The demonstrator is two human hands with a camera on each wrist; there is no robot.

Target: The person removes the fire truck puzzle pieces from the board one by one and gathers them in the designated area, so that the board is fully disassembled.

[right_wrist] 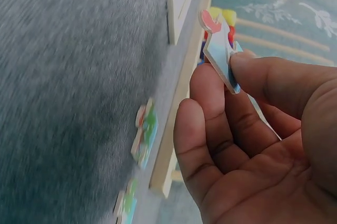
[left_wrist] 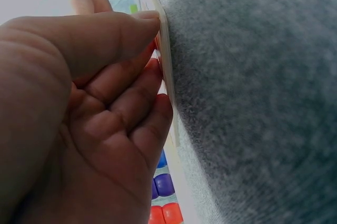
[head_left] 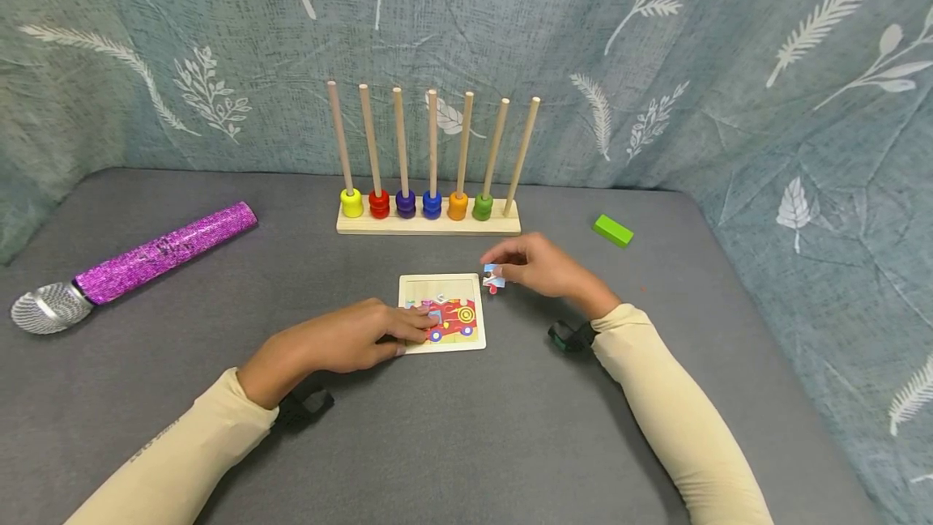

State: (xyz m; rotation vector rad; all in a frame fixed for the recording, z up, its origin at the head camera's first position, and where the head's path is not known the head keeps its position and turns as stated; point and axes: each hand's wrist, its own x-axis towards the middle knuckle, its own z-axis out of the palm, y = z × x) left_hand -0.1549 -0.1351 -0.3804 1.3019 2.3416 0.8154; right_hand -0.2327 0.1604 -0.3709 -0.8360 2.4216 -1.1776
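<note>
My left hand (head_left: 357, 336) rests on a small wooden puzzle board (head_left: 481, 339), its fingers lying over the red vehicle picture (head_left: 450, 321) and hiding the left part. In the left wrist view, the thumb (left_wrist: 142, 23) touches the board's edge. Just right of the board, my right hand (head_left: 543, 267) pinches a jigsaw piece (head_left: 494, 275) between thumb and fingers. The right wrist view shows this piece (right_wrist: 218, 50) tilted, pale blue and white with a red knob. Some bare wood shows in the upper part of the board.
Two more jigsaw pieces (right_wrist: 145, 133) lie on the table in the right wrist view. Behind the board stands a wooden peg rack (head_left: 430, 225) with coloured beads. A purple microphone (head_left: 168, 253) lies at left, a green block (head_left: 613, 230) at right. Patterned cloth (head_left: 554, 39) hangs behind.
</note>
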